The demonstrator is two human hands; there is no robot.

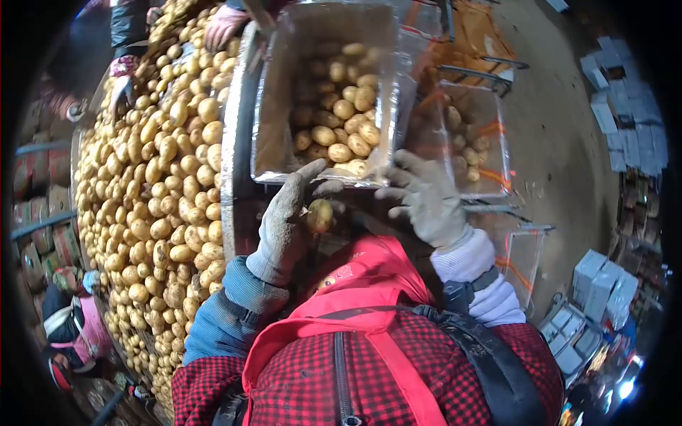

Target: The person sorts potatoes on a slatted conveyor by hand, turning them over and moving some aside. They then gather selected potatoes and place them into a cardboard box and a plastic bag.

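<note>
My left hand (284,216), in a dusty grey work glove, is curled round a single potato (320,216), with the thumb side pointing up toward the box rim. A crate lined with clear plastic (273,153) stands right in front of me, partly filled with potatoes (343,109). Near its front right corner, my right hand (430,202) is gloved too, fingers spread and nothing in them. Part of the left fingers is hidden behind the potato.
A long sorting table heaped with potatoes (167,206) runs along my left, edged by a metal rim (229,156). Across it are other people's hands (224,27). Another plastic-lined crate (476,186) stands right; white boxes (604,284) are stacked farther off.
</note>
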